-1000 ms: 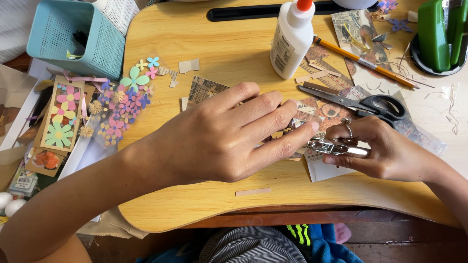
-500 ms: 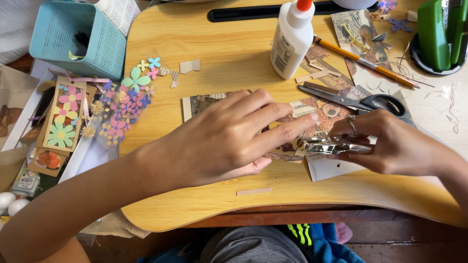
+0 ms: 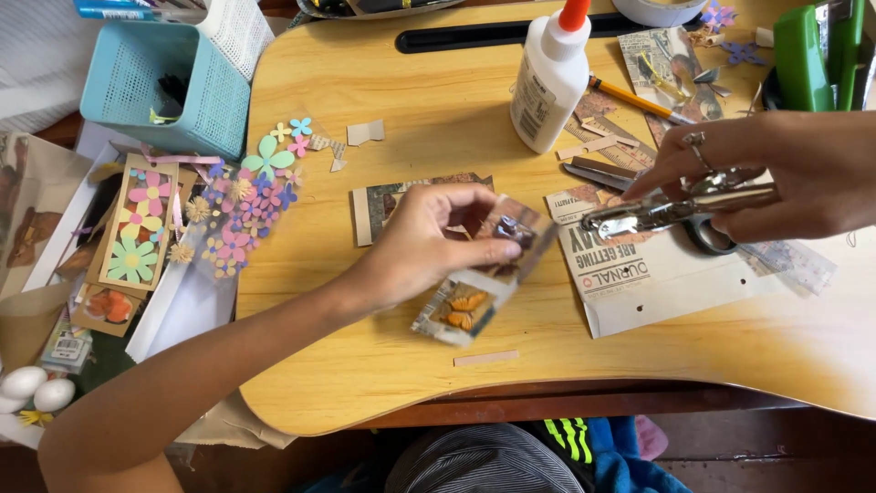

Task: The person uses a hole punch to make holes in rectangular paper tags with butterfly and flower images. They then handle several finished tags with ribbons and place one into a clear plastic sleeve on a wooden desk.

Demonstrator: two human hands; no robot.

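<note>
Fingers (image 3: pixel 493 248) of the left hand (image 3: pixel 424 242) pinch a small collage card (image 3: pixel 484 274), lifting it tilted off the wooden desk (image 3: pixel 383 356); a butterfly picture shows at its lower end. Right of the card, the right hand (image 3: pixel 776 169) is closed around a metal hole punch (image 3: pixel 671 208), its nose pointing toward the card but apart from it. Under the punch lies a printed paper envelope (image 3: pixel 657 283) with scissors (image 3: pixel 639 178) partly beneath the hand. Beyond the card stands a white glue bottle (image 3: pixel 550 78). Well left of the card, paper flowers (image 3: pixel 242 201) lie beside a teal basket (image 3: pixel 164 82).
</note>
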